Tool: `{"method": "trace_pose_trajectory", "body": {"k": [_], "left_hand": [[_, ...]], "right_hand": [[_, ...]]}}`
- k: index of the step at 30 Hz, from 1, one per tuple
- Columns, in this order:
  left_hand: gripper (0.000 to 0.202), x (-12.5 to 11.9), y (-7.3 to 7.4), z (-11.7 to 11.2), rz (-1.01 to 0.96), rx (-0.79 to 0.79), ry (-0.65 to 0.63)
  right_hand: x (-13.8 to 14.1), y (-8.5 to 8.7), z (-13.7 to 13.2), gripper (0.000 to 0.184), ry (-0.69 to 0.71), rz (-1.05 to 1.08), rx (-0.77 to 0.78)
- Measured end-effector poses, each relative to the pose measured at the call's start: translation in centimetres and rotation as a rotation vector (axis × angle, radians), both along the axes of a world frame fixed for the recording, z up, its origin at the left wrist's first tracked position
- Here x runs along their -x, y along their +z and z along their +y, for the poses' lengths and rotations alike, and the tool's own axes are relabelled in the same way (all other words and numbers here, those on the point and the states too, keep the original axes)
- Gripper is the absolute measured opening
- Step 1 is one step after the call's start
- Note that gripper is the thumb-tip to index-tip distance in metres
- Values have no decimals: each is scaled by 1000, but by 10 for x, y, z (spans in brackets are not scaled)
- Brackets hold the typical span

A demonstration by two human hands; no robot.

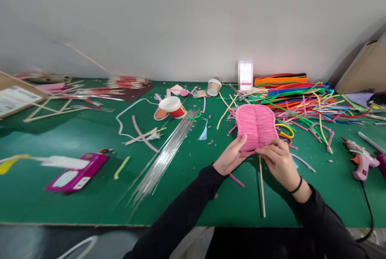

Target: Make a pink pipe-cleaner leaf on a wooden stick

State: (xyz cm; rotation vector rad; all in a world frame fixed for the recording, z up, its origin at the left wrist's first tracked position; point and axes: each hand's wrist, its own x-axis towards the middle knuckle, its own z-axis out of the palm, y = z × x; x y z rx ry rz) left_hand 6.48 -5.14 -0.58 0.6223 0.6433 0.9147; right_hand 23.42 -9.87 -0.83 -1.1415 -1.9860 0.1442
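Observation:
Both my hands grip the lower edge of a pink fan-shaped piece [256,124] made of rows of pink pipe cleaners. A thin wooden stick [262,186] runs down from its base toward me. My left hand [230,156] pinches the bottom left corner, fingers closed on it. My right hand [279,160] holds the bottom right, fingers curled over the edge where the stick joins. A black band sits on my right wrist.
A heap of coloured pipe cleaners [289,90] lies at the back right. A pink glue gun [360,160] rests at the right. A bundle of clear thin rods [164,154] lies in the middle, a red-and-white paper cup [172,107] behind it, a magenta box [76,172] at the left.

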Motion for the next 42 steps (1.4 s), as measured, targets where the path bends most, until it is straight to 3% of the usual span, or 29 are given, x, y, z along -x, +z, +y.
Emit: {"method": "trace_pose_trajectory", "body": {"k": [9, 13, 22, 24, 26, 28, 30, 34, 38, 40, 42], "left_hand": [[33, -3, 0, -2, 13, 4, -22], [32, -2, -2, -1, 2, -6, -30], [31, 4, -10, 6, 99, -30, 32], [38, 6, -8, 6, 112, -66, 41], [51, 7, -4, 4, 100, -128, 78], [68, 9, 4, 2, 58, -189, 120], [80, 10, 11, 0, 7, -222, 114], [86, 11, 21, 1, -47, -240, 59], [86, 13, 32, 5, 52, -348, 82], [90, 17, 44, 5, 184, -531, 207], [96, 21, 60, 4, 352, -750, 361]], "right_hand": [[-2, -9, 3, 16, -77, -77, -56], [-8, -10, 5, 16, -98, -71, -12], [-26, -3, 3, 19, -210, 395, 194], [-27, -2, 3, 27, -219, 571, 261], [-27, 0, 3, 22, -178, 650, 308], [-26, 1, 2, 23, -143, 583, 290], [-24, 2, 2, 29, -157, 418, 178], [-19, 2, 9, 35, -209, 146, -32], [-25, 24, 32, 16, -183, 242, -34], [-31, 46, 44, 10, -208, 408, -6], [-37, 69, 51, 15, -230, 561, 32]]}}
